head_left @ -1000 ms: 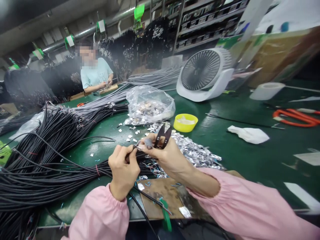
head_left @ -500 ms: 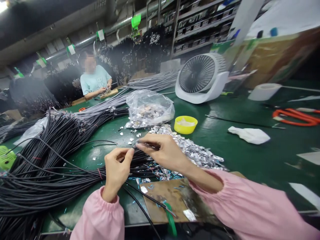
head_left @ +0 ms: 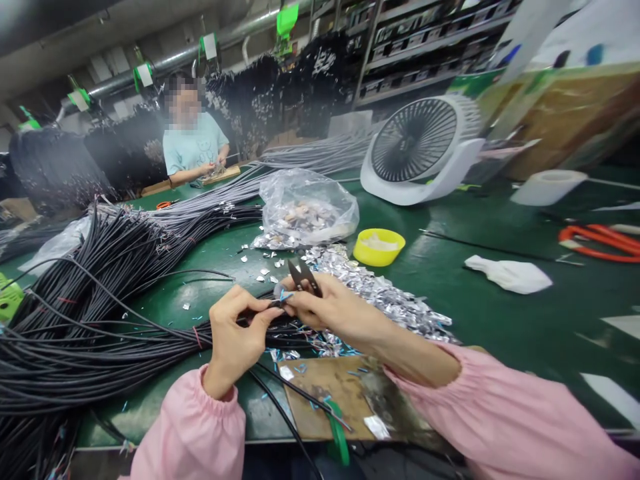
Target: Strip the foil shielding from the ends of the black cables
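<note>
My left hand [head_left: 237,330] pinches a black cable near its end between thumb and forefinger. From that end stick short blue wires [head_left: 285,296], right at the fingertips of my right hand [head_left: 337,307]. Black thread snips [head_left: 303,277] rest in my right hand, their blades apart and pointing up and away. Below and behind the hands runs a thick bundle of black cables [head_left: 145,357]. A heap of silvery foil scraps [head_left: 385,300] lies just beyond my right hand.
A worn brown board [head_left: 320,393] with a green strap [head_left: 339,433] lies at the near edge. Farther back are a clear bag of scraps [head_left: 313,210], a yellow dish [head_left: 379,257], a white fan [head_left: 425,150] and orange-handled scissors [head_left: 600,240]. A person [head_left: 195,143] works across the table.
The snips' blades now show upright above my right hand, and blue wires have come into sight at the cable end. Both hands stay close together; the view has shifted slightly.
</note>
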`<state>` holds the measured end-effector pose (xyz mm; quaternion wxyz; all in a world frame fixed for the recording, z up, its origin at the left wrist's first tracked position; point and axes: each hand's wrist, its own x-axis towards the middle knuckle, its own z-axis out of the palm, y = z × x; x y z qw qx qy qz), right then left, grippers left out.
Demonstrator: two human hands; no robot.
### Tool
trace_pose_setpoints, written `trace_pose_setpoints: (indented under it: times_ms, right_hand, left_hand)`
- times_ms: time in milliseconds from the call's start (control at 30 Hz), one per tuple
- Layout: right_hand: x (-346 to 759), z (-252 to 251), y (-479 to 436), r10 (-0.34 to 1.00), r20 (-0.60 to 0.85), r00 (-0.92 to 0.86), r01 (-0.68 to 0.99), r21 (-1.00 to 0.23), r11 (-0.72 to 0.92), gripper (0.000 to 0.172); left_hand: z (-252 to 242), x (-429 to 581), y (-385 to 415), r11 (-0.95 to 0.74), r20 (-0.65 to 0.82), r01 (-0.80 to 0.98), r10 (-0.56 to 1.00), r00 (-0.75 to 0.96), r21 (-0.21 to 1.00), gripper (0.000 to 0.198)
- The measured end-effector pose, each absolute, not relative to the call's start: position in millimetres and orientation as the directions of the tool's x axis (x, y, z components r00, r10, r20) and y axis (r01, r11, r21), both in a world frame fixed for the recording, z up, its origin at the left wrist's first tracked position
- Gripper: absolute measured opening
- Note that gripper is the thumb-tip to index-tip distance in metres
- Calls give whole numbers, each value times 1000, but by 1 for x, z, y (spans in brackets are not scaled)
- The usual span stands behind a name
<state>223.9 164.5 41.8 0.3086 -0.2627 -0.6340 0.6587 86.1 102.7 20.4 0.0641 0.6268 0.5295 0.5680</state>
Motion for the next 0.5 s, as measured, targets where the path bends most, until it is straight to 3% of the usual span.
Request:
trace_pose_setpoints:
  times_ms: [100, 233, 400, 500]
  right_hand:
    - [224, 44, 164, 666, -15, -746, -118, -981, -155, 27]
    - [223, 43, 164, 692, 23, -722, -151, -981, -124, 41]
    - [224, 39, 161, 781, 219, -585, -92, -974, 205, 45]
    - [224, 38, 156, 758, 438, -484, 14, -862, 507, 35]
  left_hand:
    - [18, 81, 101, -501, 783, 732, 618, -70, 462, 13]
    - [15, 75, 102, -525, 860, 821, 504, 86, 226, 14]
    - [15, 74, 101, -452, 893, 888, 429, 137, 81, 15]
    - [15, 76, 100, -430, 896, 902, 414, 162, 36, 14]
